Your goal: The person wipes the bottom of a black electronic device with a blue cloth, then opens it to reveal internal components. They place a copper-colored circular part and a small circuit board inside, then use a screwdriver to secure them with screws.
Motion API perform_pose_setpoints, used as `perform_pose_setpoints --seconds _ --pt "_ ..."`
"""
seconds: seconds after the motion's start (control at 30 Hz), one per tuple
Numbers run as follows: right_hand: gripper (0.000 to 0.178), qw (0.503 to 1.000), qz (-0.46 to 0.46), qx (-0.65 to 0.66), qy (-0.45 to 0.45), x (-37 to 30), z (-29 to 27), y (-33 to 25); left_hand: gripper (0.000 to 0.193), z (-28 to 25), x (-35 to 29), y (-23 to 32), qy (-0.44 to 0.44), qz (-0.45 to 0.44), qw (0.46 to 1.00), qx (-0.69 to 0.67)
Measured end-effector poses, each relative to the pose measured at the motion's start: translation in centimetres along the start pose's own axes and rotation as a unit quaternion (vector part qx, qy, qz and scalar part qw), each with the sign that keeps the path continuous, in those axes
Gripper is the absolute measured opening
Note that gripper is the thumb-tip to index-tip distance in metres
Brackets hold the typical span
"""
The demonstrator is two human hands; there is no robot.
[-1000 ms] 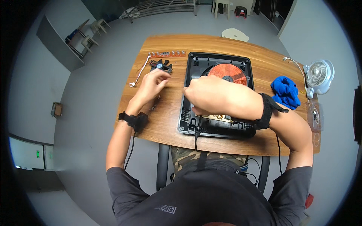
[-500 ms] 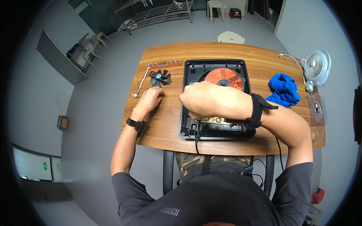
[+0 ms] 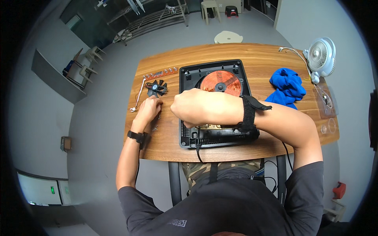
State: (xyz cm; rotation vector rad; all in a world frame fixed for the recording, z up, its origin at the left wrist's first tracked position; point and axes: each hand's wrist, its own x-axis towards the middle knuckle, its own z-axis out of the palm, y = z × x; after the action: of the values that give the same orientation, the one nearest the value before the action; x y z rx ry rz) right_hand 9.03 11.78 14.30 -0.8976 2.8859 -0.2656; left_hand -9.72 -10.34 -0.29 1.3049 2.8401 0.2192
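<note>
Already well into teardown: cooker [image 3: 214,102] sits open mid-table, copper coil [image 3: 221,82] exposed. Fan [image 3: 156,87], strip board [image 3: 160,73] and cable [image 3: 138,96] are out, lying at its left. Left hand [image 3: 149,111] curled by fan; grip unclear. Right hand [image 3: 193,107] fisted over cooker's left edge. Coil and inner board remain.

A repair workshop: an opened induction cooker [image 3: 214,102] is lying on a wooden desk [image 3: 252,53], grey concrete floor [image 3: 98,129] surrounding.

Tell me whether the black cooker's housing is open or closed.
Open: the black cooker housing has no top cover, and its copper coil lies exposed.
</note>
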Motion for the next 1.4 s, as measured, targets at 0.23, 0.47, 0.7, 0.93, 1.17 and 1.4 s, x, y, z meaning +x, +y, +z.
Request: perform_pose_setpoints --seconds 0.23,0.47,0.7,0.93,1.17,1.4 --pt "0.018 1.0 0.014 -0.011 -0.004 0.1 0.2 0.3 0.013 -2.5 -0.7 1.2 0.052 0.049 0.996 -0.062" --pt "0.018 1.0 0.015 -0.002 0.012 -0.9 -1.3 0.7 0.012 -4.3 -1.6 4.6 0.034 0.041 0.991 -0.124" --pt "0.035 0.992 0.018 0.022 0.126 -3.6 -3.7 4.7 0.012 -5.0 -1.9 6.6 -0.054 -0.008 0.899 -0.435" --pt "0.04 0.969 0.057 0.114 0.211 -7.2 -2.8 6.5 0.015 -4.6 -1.4 8.0 -0.06 -0.04 0.82 -0.568" --pt "0.042 0.956 0.052 0.139 0.254 -8.1 -0.1 8.5 0.012 -3.9 -0.7 8.7 -0.074 -0.042 0.799 -0.596" --pt "0.041 0.957 0.049 0.138 0.251 -8.1 0.2 8.1 0.012 -3.5 -0.9 8.7 -0.079 -0.051 0.794 -0.601"
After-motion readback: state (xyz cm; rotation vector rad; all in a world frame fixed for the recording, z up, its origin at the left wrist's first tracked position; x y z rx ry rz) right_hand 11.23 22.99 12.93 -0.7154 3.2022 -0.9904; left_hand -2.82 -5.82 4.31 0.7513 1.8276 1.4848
